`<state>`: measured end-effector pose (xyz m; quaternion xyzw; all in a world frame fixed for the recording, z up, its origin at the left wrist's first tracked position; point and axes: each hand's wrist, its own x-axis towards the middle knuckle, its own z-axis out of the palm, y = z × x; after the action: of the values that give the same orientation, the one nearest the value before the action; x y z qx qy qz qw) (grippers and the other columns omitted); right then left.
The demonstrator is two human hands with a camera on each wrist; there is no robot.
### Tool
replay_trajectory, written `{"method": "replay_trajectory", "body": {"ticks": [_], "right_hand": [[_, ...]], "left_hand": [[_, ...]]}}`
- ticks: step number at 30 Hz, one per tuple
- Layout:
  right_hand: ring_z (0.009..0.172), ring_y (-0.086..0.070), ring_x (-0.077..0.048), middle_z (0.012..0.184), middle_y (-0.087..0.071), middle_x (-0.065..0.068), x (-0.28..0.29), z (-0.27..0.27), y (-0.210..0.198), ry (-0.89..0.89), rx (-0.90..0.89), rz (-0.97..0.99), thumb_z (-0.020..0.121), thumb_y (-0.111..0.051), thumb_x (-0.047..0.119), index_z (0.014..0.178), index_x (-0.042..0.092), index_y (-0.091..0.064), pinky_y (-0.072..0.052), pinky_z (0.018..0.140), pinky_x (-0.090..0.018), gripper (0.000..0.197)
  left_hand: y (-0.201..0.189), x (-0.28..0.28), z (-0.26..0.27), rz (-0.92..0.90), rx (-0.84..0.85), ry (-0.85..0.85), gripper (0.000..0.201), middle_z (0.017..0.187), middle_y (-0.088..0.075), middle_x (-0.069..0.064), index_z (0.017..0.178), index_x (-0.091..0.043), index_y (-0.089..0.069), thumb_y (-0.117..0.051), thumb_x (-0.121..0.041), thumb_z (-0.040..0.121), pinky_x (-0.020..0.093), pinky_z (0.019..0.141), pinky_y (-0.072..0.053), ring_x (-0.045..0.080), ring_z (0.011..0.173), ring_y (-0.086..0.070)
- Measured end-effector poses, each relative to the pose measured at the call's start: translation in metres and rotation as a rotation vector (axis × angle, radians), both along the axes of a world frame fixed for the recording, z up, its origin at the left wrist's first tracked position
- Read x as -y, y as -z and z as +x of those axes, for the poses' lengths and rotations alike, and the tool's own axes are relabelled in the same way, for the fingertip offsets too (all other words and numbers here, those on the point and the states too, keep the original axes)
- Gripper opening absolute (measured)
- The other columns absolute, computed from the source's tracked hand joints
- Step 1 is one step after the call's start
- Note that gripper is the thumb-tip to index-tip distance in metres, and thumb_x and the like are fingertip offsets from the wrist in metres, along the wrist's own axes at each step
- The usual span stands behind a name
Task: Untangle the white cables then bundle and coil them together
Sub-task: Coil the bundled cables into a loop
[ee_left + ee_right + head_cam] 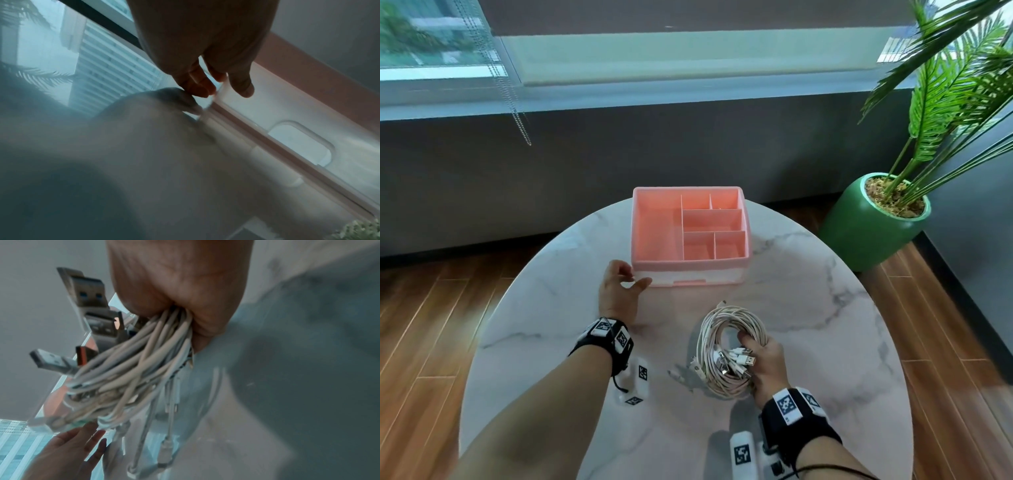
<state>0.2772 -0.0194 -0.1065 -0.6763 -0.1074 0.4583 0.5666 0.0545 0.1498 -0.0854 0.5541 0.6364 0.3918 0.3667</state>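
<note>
Two hands work over the marble counter. At its far side stands the pink organizer, compartments upward, a clear drawer below. The left hand, fingers loose and apart, touches the organizer's near-left corner. The white cables, already coiled into a ring, lie near and to the right, clamped in the right hand, plug ends bunched at the grip. Judged next: carrying the coil forward-left to the organizer.

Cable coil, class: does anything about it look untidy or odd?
Slightly. The white cable coil, gripped by the right hand, has USB plugs splaying loose at different angles, and no tie shows.
</note>
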Motion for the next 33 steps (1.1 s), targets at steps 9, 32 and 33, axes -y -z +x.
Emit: {"method": "replay_trajectory", "body": {"ticks": [9,32,33], "right_hand": [[0.069,-0.064,-0.031,0.072,-0.068,-0.017,0.002,-0.006,-0.008,0.014,-0.007,-0.006,0.077,-0.073,0.011,0.081,-0.001,-0.071,-0.051,0.072,-0.046,0.012],[0.054,-0.056,-0.022,0.059,-0.054,-0.002,-0.005,-0.021,-0.119,-0.07,-0.259,0.268,0.08,-0.073,0.011,0.08,0.01,-0.067,-0.053,0.069,-0.039,0.006],[0.061,-0.06,-0.025,0.064,-0.058,-0.004,-0.019,-0.024,-0.125,-0.053,-0.187,0.294,0.086,-0.07,0.012,0.082,0.011,-0.068,-0.055,0.074,-0.045,0.004]], "left_hand": [[0.002,0.007,-0.019,-0.059,-0.005,0.153,0.029,0.082,-0.064,0.003,0.078,-0.021,-0.057,-0.085,-0.013,0.075,0.024,0.059,-0.049,0.017,0.073,-0.059],[-0.006,0.086,-0.054,-0.007,-0.133,0.5,0.04,0.069,-0.053,-0.008,0.07,-0.025,-0.049,-0.082,-0.002,0.075,0.012,0.06,-0.038,-0.003,0.063,-0.052],[-0.005,0.087,-0.054,-0.008,-0.12,0.483,0.041,0.068,-0.052,-0.007,0.07,-0.025,-0.048,-0.081,0.0,0.075,0.011,0.059,-0.038,-0.002,0.063,-0.053]]}}
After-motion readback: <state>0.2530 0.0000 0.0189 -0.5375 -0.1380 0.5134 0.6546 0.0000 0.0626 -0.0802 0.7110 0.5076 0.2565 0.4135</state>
